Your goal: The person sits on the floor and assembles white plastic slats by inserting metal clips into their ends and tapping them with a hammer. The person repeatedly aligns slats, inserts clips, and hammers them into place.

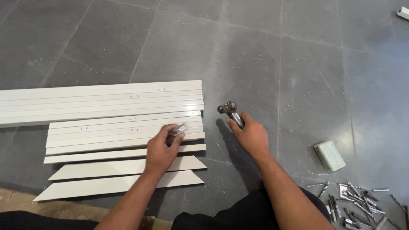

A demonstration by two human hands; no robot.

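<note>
Two hands out: left hand (pixel 161 147) pinching bracket (pixel 180 129), right hand (pixel 251 136) gripping hammer (pixel 230 111).

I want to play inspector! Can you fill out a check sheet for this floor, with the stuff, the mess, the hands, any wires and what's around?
Surface: grey tiled floor, dusty and scuffed.
Job's things: white strips laid side by side, some ends cut slanted; small clear piece; metal hammer.
Clutter: heap of metal screws and bits; pale block; white offcut at the far corner.
Grips: left hand pinches the small clear piece over the strips; right hand is closed round the hammer handle, head up.
Cables: nothing seen.
Surroundings: brown sheet at the near floor edge; no other people seen.
</note>
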